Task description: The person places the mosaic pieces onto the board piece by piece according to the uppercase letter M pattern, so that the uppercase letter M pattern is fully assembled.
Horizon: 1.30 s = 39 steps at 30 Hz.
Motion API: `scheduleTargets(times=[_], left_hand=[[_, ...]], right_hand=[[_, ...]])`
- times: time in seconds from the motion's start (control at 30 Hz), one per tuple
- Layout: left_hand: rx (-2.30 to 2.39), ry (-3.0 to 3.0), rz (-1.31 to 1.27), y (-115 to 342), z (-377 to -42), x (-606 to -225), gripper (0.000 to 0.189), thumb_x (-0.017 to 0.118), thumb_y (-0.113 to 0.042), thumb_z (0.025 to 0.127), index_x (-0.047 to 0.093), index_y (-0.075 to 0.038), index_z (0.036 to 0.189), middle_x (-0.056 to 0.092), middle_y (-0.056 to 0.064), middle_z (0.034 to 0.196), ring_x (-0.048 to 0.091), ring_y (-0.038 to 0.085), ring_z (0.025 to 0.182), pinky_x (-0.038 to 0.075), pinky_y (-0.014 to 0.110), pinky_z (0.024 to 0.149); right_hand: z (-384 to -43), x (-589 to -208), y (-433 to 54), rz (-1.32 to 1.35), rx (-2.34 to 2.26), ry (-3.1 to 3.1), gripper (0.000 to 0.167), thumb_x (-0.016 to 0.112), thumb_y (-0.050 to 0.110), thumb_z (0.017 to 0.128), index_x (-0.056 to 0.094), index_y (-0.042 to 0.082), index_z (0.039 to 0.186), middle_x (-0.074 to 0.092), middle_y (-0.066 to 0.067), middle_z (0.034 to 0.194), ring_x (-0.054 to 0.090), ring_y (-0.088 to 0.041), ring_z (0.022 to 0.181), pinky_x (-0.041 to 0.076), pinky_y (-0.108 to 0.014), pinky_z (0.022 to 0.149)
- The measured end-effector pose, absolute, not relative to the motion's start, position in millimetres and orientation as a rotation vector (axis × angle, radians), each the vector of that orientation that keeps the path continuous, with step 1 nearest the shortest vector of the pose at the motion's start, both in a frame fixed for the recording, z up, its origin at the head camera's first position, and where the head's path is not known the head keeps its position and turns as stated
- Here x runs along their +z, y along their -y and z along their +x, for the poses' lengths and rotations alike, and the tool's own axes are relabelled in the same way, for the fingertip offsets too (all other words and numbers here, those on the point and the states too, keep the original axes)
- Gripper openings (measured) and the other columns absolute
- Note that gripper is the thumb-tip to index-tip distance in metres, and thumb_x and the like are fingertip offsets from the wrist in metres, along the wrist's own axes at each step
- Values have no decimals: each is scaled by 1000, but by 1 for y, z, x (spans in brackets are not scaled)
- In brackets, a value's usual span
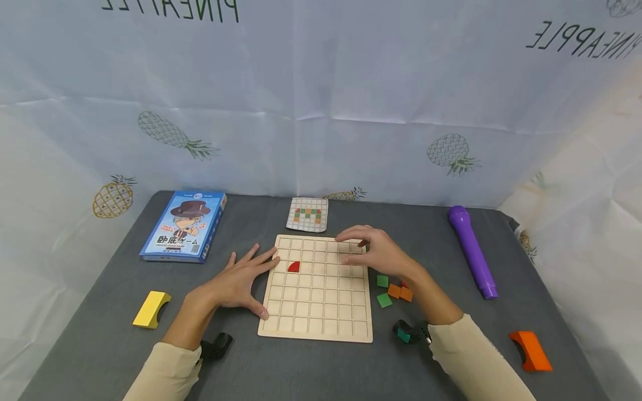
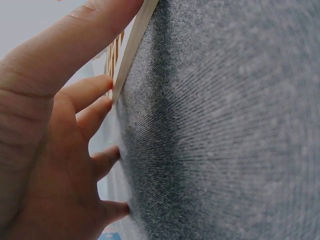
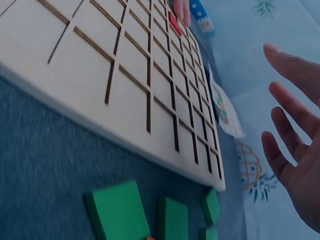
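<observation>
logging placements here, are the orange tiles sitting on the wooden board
No, the head view shows the orange tiles on the gray tabletop, to the right of the wooden board.

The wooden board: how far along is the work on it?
Done: one red piece sits on the board. In hand: nothing visible; the left hand touches the board's edge and the right hand hovers over it. Remaining: probably most; green pieces and orange pieces lie beside it, and the card shows a larger pattern.
</observation>
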<state>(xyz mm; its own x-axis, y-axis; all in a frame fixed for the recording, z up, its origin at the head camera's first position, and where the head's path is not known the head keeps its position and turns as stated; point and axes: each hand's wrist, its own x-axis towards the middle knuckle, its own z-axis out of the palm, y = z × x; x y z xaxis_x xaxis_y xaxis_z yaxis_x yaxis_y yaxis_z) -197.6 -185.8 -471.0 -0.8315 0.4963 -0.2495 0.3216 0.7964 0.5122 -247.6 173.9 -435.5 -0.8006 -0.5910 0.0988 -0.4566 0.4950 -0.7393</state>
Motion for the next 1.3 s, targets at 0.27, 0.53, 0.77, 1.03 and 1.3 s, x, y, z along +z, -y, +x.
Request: scheduleTargets(times=[0.27,0.53,0.77,1.03,1.3], left_hand=[[652,-2625,630,186,-196,-469,125,93,-60,58,34,-19,161,18,5,174,3,47,160,-1,85,113],[647,-2628,629,185,-197,-469,126,93,-61,58,33,-20,161,18,5,174,3,47,160,0,86,113],[652,-2624,620,186,-197,-470,125,93,-60,59,34,-20,161,18,5,174,3,47,160,-2,85,113],[679,-2610,632,187,-196,-471,125,94,-58,59,33,-18,161,18,6,174,2,48,160,-3,86,113],[671,-2613,637,187,-196,-471,124,93,-58,60,33,-19,161,17,5,174,2,47,160,-3,85,113]], right_hand=[[-247,-440,-209,-844,-1227,-2624,48,81,25,88,69,14,133,66,-3,139,54,-22,127,50,-53,100],[-250,-448,-237,-750,-1252,-2630,49,80,24,89,67,11,135,63,-5,143,51,-26,133,46,-58,107],[-253,-458,-246,-737,-1222,-2661,50,80,24,89,66,9,135,63,-10,143,51,-30,133,45,-59,108],[-256,-472,-249,-680,-1206,-2636,48,80,26,89,69,13,133,65,-10,143,50,-35,136,40,-62,111],[-260,-483,-247,-723,-1231,-2600,43,81,21,88,72,14,129,69,-9,137,54,-32,132,41,-61,113]])
